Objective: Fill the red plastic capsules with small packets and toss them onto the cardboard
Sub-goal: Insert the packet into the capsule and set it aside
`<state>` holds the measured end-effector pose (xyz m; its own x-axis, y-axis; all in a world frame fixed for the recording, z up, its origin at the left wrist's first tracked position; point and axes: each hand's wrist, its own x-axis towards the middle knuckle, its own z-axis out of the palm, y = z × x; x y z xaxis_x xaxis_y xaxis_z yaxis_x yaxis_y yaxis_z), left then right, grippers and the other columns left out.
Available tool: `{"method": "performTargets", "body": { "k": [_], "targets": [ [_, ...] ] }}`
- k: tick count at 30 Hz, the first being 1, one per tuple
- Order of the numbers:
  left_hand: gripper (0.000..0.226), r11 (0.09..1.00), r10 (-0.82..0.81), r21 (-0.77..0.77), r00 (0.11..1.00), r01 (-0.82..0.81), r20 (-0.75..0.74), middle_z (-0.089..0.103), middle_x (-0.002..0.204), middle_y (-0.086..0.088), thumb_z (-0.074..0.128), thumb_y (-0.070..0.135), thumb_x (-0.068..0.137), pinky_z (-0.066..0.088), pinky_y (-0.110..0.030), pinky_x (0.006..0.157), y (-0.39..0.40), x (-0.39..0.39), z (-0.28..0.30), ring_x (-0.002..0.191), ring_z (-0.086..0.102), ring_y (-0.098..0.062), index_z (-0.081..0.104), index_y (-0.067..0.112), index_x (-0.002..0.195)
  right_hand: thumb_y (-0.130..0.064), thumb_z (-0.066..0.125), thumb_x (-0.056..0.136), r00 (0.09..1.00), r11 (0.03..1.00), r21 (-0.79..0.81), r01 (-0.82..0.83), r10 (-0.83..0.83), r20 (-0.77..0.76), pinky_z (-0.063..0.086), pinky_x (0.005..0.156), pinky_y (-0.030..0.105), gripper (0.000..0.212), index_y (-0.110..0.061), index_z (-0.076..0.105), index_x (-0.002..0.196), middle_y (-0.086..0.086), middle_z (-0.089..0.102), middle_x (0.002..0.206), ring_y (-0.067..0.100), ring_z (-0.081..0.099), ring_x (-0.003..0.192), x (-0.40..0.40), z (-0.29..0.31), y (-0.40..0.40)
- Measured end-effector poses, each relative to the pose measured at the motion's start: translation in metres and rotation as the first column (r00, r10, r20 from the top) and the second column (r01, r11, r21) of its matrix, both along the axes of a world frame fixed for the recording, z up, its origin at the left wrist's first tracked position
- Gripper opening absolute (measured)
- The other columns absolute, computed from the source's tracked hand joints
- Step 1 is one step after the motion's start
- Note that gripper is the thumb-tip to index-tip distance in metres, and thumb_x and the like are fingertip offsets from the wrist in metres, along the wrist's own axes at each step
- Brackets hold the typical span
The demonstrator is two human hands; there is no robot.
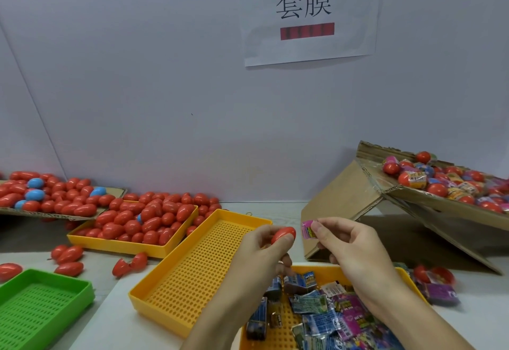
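Pinching a pink packet (pixel 308 229), the right hand (pixel 349 250) sits just beside the capsule (pixel 283 234) gripped by the left hand (pixel 261 250). Advice: fold packet small, align with capsule's opening, press fully in. Beyond the right grip: cardboard (pixel 344 198).

I see a red capsule (pixel 283 234) held up, a pink packet (pixel 307 229) just beside it, cardboard (pixel 344 192) far right.
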<state>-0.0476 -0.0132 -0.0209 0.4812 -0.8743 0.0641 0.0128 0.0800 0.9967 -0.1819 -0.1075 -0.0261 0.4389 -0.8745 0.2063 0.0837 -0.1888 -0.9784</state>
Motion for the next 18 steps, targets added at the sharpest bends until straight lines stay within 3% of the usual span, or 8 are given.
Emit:
{"method": "performTargets", "body": {
  "k": [3,6,9,15,18],
  "targets": [
    [0.022,0.999,-0.018,-0.036,0.974,0.011,-0.224,0.069,0.083,-0.016,0.070,0.010,0.089,0.053,-0.027,0.054,0.0004,0.0001,0.0047,0.059,0.059,-0.016,0.065,-0.003,0.106,-0.026,0.070,0.087,1.000,0.996,-0.087,-0.017,0.016,-0.016,0.047,0.053,0.009,0.006,-0.025,0.076,0.087,-0.007,0.076,0.080,0.003,0.068,0.075,0.0004,0.0002,-0.0004],
    [0.015,0.999,-0.039,-0.044,0.942,0.026,-0.332,0.070,0.085,-0.021,0.069,0.006,0.089,0.053,-0.027,0.052,0.0019,-0.0009,0.0081,0.057,0.059,-0.018,0.067,-0.005,0.099,-0.026,0.070,0.087,0.999,0.994,-0.097,-0.042,0.041,-0.020,0.048,0.055,0.011,0.008,-0.023,0.077,0.090,-0.004,0.077,0.081,0.009,0.070,0.076,0.0010,0.0013,-0.0004],
    [0.013,0.999,-0.021,-0.037,0.940,0.009,-0.342,0.068,0.088,-0.021,0.070,0.006,0.088,0.055,-0.028,0.054,0.0026,-0.0010,0.0077,0.058,0.060,-0.018,0.068,-0.003,0.097,-0.026,0.070,0.085,0.997,0.993,-0.087,-0.074,0.075,0.009,0.053,0.058,0.016,0.013,-0.019,0.077,0.092,0.002,0.077,0.082,0.021,0.070,0.079,0.0021,0.0017,0.0017],
    [0.015,1.000,0.009,-0.010,0.950,-0.012,-0.311,0.070,0.085,-0.017,0.070,0.009,0.090,0.057,-0.028,0.060,0.0025,0.0003,0.0070,0.060,0.062,-0.015,0.067,-0.001,0.101,-0.034,0.068,0.078,0.994,0.991,-0.094,-0.095,0.100,0.049,0.055,0.061,0.018,0.022,-0.020,0.078,0.092,0.003,0.077,0.084,0.024,0.070,0.082,0.0014,0.0039,0.0040],
    [0.018,1.000,-0.004,-0.016,0.945,-0.002,-0.326,0.069,0.089,-0.020,0.070,0.009,0.089,0.057,-0.028,0.060,0.0029,0.0002,0.0065,0.061,0.063,-0.016,0.067,-0.002,0.102,-0.033,0.069,0.077,0.993,0.991,-0.086,-0.107,0.111,0.045,0.054,0.060,0.017,0.022,-0.019,0.077,0.092,0.003,0.077,0.083,0.017,0.072,0.081,0.0016,0.0041,0.0046]
  ]
}}
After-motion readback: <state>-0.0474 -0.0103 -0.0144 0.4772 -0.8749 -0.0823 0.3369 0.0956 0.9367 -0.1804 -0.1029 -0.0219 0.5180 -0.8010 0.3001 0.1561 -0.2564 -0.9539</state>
